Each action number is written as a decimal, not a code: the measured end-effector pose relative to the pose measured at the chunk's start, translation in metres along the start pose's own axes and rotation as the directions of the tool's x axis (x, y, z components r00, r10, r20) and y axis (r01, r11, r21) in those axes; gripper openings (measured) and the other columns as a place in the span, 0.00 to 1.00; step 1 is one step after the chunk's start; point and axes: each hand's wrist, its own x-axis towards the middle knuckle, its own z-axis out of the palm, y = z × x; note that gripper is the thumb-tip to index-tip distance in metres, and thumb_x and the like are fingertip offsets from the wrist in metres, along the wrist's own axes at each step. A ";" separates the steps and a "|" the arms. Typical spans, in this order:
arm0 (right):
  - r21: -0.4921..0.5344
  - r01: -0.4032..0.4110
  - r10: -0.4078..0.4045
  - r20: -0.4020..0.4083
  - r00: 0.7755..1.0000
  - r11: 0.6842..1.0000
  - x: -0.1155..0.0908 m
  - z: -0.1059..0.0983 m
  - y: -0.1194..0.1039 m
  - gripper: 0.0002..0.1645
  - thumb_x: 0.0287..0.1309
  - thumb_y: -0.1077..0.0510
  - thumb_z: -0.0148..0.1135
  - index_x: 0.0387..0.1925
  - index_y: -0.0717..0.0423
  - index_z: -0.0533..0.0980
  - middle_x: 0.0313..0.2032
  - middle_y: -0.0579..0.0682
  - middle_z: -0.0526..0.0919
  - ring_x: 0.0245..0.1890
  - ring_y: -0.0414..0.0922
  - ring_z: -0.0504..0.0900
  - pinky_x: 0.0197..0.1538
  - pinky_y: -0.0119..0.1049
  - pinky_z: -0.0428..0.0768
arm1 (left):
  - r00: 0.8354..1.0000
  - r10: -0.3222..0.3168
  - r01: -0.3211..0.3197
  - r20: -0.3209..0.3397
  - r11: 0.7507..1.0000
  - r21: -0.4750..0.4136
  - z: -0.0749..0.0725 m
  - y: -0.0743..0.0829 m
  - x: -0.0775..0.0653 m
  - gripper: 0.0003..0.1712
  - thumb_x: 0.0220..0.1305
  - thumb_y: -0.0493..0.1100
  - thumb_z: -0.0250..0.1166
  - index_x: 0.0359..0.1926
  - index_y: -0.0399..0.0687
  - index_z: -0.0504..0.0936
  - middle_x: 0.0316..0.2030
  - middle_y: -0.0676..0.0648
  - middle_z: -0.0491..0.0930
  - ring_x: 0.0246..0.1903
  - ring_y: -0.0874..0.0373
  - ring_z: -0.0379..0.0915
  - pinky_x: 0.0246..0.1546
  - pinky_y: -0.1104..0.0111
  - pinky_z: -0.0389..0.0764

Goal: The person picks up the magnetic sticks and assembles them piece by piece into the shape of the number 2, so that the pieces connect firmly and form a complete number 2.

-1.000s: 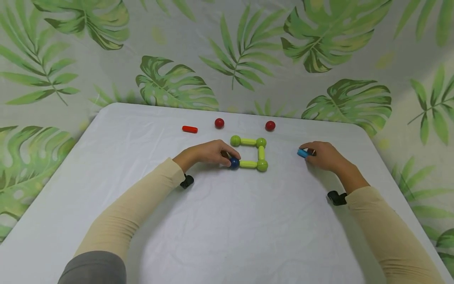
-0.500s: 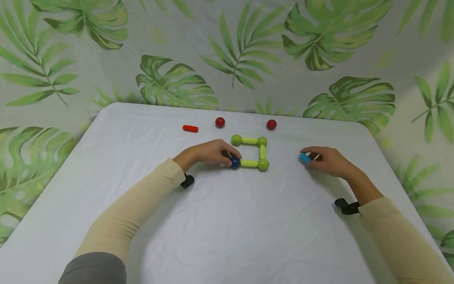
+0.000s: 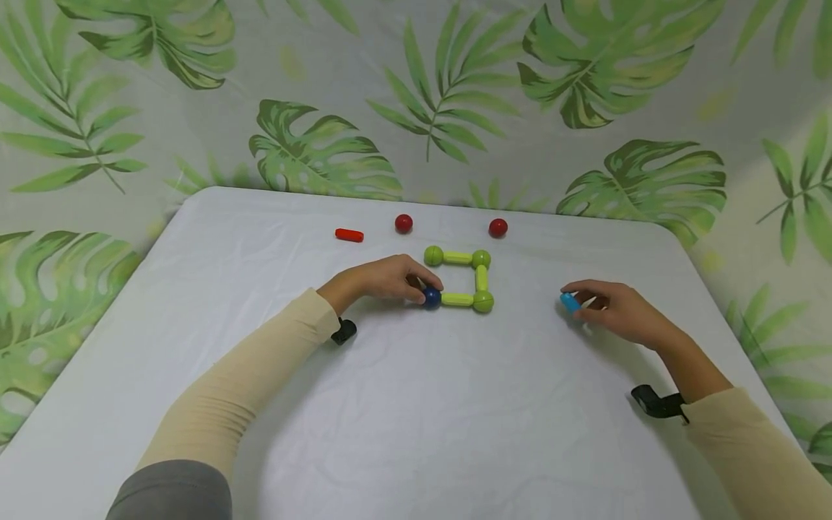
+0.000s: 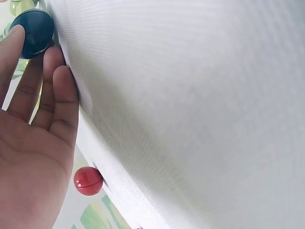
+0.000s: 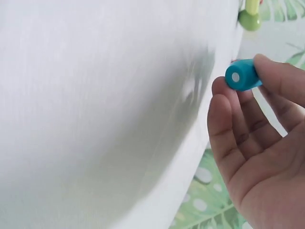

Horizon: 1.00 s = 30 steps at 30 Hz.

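My left hand (image 3: 396, 278) pinches a dark blue ball (image 3: 432, 297) between thumb and fingers. A yellow-green rod (image 3: 458, 299) runs from that ball to a green ball (image 3: 483, 301). More green rods and balls carry on from there, making a squared shape with its left side open. Off to the right, my right hand (image 3: 614, 309) pinches a short light blue magnetic rod (image 3: 570, 302) over the table. The right wrist view shows a round silvery spot on the end of this blue rod (image 5: 244, 75).
A red rod (image 3: 349, 235) lies at the back left of the white-covered table (image 3: 416, 404). Two red balls, one left (image 3: 404, 224) and one right (image 3: 498, 228), sit near the back edge. A leaf-patterned cloth (image 3: 455, 94) hangs behind.
My right hand has drawn back to the right and nearer to me, turning the light blue rod in its fingers. The left hand stays on the blue ball.
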 end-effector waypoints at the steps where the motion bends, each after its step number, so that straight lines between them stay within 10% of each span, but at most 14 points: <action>1: 0.013 0.005 -0.005 0.002 1.000 1.000 -0.001 0.001 -0.001 0.25 0.65 0.56 0.63 0.63 0.54 0.74 0.50 0.59 0.83 0.38 0.40 0.83 0.37 0.30 0.80 | 1.000 -0.001 0.001 0.000 1.000 -0.002 0.000 0.000 0.000 0.23 0.65 0.37 0.65 0.61 0.52 0.81 0.61 0.48 0.79 0.56 0.55 0.77 0.59 0.65 0.77; 30: 0.287 0.023 -0.072 0.163 0.984 0.958 0.001 0.046 -0.075 0.26 0.63 0.59 0.64 0.62 0.58 0.74 0.50 0.58 0.81 0.43 0.47 0.81 0.42 0.32 0.84 | 1.000 0.019 -0.019 0.018 1.000 -0.007 -0.003 -0.003 0.002 0.23 0.65 0.37 0.64 0.61 0.52 0.81 0.59 0.48 0.80 0.54 0.56 0.76 0.55 0.67 0.77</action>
